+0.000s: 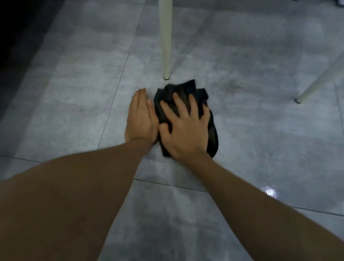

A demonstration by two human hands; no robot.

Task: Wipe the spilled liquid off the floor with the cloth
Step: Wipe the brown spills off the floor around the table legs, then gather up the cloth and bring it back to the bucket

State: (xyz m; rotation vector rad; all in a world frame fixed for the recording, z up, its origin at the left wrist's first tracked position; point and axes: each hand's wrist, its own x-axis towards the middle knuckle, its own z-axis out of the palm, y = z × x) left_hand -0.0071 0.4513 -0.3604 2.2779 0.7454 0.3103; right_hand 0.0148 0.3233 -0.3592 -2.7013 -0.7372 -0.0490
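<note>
A crumpled black cloth lies on the grey tiled floor just in front of a white table leg. My right hand presses down on top of it with fingers spread wide. My left hand rests flat on the floor on its edge, fingers together, touching the cloth's left side. A wet sheen glints on the tiles to the right of my right forearm. No clear puddle shows around the cloth itself.
A white table leg stands straight down just beyond the cloth. Another slanted white leg comes down at the right. A dark strip runs along the left side.
</note>
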